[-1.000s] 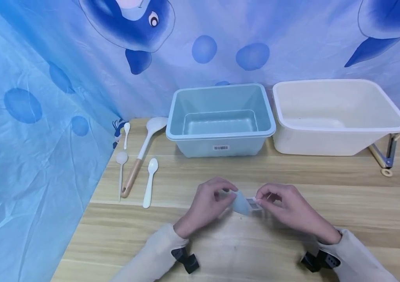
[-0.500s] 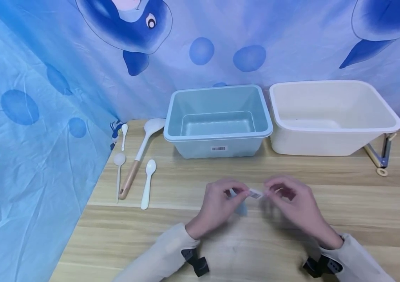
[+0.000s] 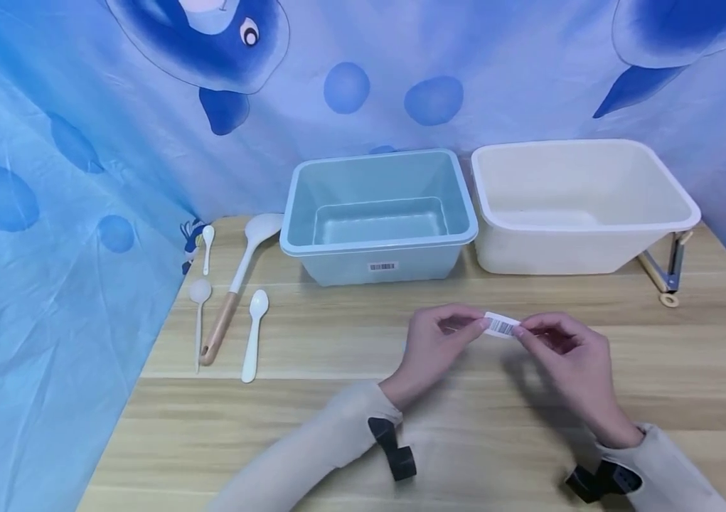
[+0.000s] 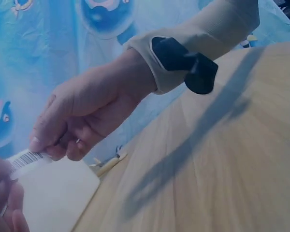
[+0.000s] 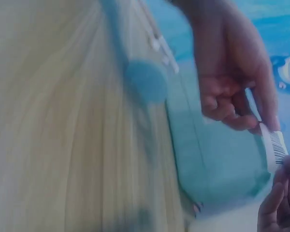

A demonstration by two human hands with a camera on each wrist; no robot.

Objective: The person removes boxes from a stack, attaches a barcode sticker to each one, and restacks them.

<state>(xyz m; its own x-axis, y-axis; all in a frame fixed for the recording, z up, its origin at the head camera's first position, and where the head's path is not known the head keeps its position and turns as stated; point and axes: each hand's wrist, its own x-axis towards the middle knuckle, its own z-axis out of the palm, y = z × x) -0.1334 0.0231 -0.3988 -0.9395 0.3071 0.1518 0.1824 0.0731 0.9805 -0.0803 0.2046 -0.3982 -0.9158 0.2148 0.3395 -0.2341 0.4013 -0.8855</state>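
A small white barcode label (image 3: pixel 500 325) is stretched between my two hands above the table. My left hand (image 3: pixel 441 340) pinches its left end between thumb and fingertips. The other end sits between thumb and forefinger of my right hand (image 3: pixel 564 363). In the left wrist view the label (image 4: pixel 26 162) spans the short gap between both sets of fingertips. A blurred light blue shape with a round end (image 5: pixel 147 81) shows below the left hand in the right wrist view, mostly hidden from the head view; I cannot tell whether that hand grips it.
A light blue tub (image 3: pixel 378 242) stands behind the hands, beside a white tub (image 3: pixel 586 249) with a metal bracket (image 3: pixel 673 267) at its right. To the left lie a large spoon (image 3: pixel 235 284) with a tan handle and several small white spoons (image 3: pixel 255 334). A blue curtain (image 3: pixel 375 43) hangs behind.
Both hands have moved right and slightly up in the head view. The light blue piece beside the label has gone behind the left hand. The left hand now pinches the label's left end.
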